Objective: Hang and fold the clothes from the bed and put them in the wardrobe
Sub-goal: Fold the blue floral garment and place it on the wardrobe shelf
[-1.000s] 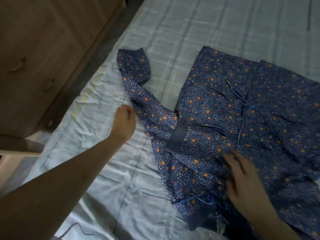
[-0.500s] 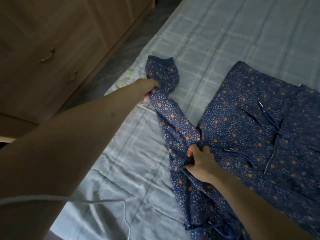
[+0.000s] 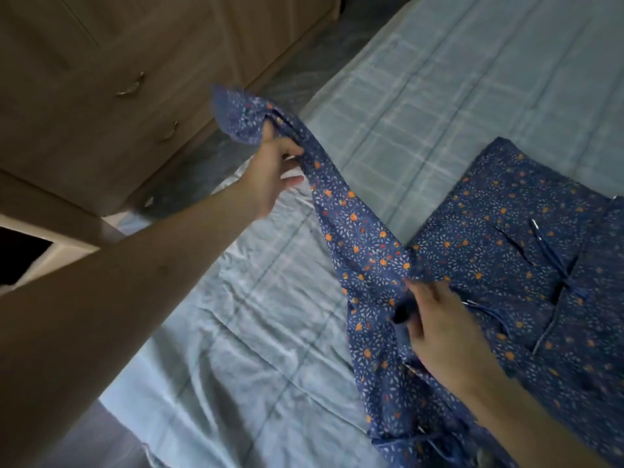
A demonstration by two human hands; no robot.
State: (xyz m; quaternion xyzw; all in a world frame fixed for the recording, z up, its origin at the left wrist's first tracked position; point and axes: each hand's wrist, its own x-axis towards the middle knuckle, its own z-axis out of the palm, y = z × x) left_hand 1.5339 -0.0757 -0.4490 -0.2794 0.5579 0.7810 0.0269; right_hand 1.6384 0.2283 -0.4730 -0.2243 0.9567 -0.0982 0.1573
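A dark blue floral jacket (image 3: 506,251) with orange dots, a zip and drawstrings lies spread on the right of the bed. Its long sleeve (image 3: 351,217) is raised off the sheet and stretches up to the left. My left hand (image 3: 270,170) grips the sleeve near its cuff, above the bed's left edge. My right hand (image 3: 439,329) pinches the fabric where the sleeve meets the jacket body, its fingers curled into the cloth.
The bed (image 3: 439,79) has a pale blue checked, wrinkled sheet. A wooden wardrobe (image 3: 101,62) with drawers and metal handles stands at the left across a narrow strip of floor. A lighter piece of furniture with a dark opening (image 3: 20,258) is at the far left.
My left hand has lifted the sleeve off the sheet and pulled it up and out to the left. My right hand keeps hold of the fabric at the sleeve's base.
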